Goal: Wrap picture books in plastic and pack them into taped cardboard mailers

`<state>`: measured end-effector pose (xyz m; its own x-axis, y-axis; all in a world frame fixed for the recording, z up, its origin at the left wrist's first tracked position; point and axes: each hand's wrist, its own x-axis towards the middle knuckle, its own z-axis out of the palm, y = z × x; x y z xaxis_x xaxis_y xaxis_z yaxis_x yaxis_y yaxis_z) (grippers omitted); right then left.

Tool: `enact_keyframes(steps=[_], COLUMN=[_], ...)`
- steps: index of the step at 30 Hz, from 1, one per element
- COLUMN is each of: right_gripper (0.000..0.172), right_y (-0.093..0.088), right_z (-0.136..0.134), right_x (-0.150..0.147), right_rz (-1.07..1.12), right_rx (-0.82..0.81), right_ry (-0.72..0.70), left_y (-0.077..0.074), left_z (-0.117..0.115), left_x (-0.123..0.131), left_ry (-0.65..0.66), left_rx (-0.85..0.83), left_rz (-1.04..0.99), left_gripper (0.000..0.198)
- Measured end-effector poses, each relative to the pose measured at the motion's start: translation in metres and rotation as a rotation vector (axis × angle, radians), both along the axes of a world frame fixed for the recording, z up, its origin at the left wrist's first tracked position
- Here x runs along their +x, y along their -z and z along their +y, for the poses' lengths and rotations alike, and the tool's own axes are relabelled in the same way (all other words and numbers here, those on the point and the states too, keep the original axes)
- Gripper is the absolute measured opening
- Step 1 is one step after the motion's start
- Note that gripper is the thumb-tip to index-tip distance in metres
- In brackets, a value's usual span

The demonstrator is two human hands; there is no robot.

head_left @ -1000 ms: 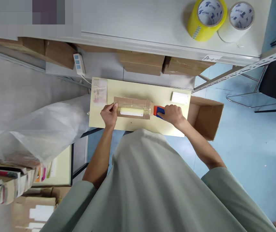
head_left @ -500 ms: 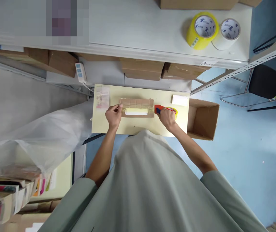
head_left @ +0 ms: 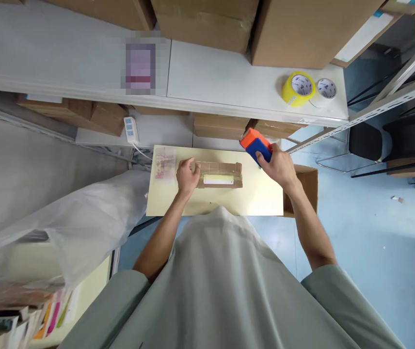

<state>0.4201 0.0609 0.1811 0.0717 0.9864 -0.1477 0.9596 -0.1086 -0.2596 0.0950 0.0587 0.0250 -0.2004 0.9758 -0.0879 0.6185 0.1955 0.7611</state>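
Note:
On the pale yellow table (head_left: 251, 206) lies a narrow cardboard box (head_left: 222, 168) with clear tape and a white label (head_left: 218, 180) on its upper side. My left hand (head_left: 187, 177) grips the box's left end, its fingers curled over the edge. Raised above the table's right side, my right hand (head_left: 280, 167) is wrapped round an orange and blue tape dispenser (head_left: 255, 145). The dispenser is tilted up to the left and apart from the box. My fingers hide part of its handle.
A pinkish printed sheet (head_left: 165, 164) lies at the table's left. Behind it, a grey shelf (head_left: 225, 80) bears large cartons, yellow tape rolls (head_left: 298, 89) and a white roll (head_left: 324, 92). A power strip (head_left: 131, 130) sits lower. An open carton (head_left: 307, 186) stands right of the table.
My right hand has lifted the tape dispenser up and away from the box's right end. My left hand stays at the box's left end. The view has shifted, showing more of the shelf.

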Motion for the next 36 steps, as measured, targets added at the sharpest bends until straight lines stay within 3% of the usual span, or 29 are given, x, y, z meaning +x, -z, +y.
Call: enact_keyframes(steps=[2,5,10,13,16,21,23,25,28,31,33,36], right_gripper=[0.063,0.067,0.066,0.065,0.062,0.060,0.062,0.061,0.062,0.062,0.060,0.053], right_y=[-0.009,-0.019,-0.035,-0.037,-0.028,-0.006,0.000,0.007,0.027,0.058,0.079,0.104], right_z=[0.024,0.072,0.153,0.181,0.194,0.203,0.198,0.179,0.123,0.048,0.002,-0.043], right_x=[-0.005,-0.017,-0.047,-0.064,-0.074,-0.077,-0.073,-0.066,-0.051,-0.038,-0.035,-0.038], right_rz=[0.060,0.110,-0.031,-0.127,-0.152,-0.123,-0.070,-0.009,0.092,0.182,0.223,0.285], right_rx=[0.126,0.281,0.331,0.296,0.270,0.269,0.313,0.393,0.453,0.235,0.011,-0.189], right_ry=[-0.064,-0.203,-0.301,-0.301,-0.316,-0.279,-0.263,-0.254,-0.206,-0.061,0.044,0.147], left_y=[-0.020,-0.066,-0.145,-0.171,-0.179,-0.165,-0.149,-0.123,-0.072,-0.023,-0.002,0.012], left_z=[0.016,0.046,0.089,0.097,0.095,0.085,0.080,0.069,0.037,-0.007,-0.032,-0.054], left_x=[0.009,0.025,0.046,0.045,0.040,0.030,0.022,0.008,-0.018,-0.036,-0.037,-0.026], left_ry=[0.099,0.291,0.466,0.496,0.482,0.431,0.398,0.347,0.216,0.097,0.071,0.121], left_rx=[0.146,0.372,0.622,0.681,0.699,0.610,0.536,0.433,0.231,-0.021,-0.173,-0.256], left_rz=[-0.043,-0.110,-0.141,-0.149,-0.136,-0.127,-0.136,-0.136,-0.122,-0.112,-0.123,-0.132], left_gripper=[0.037,0.038,0.035,0.034,0.034,0.032,0.032,0.032,0.034,0.035,0.035,0.032])
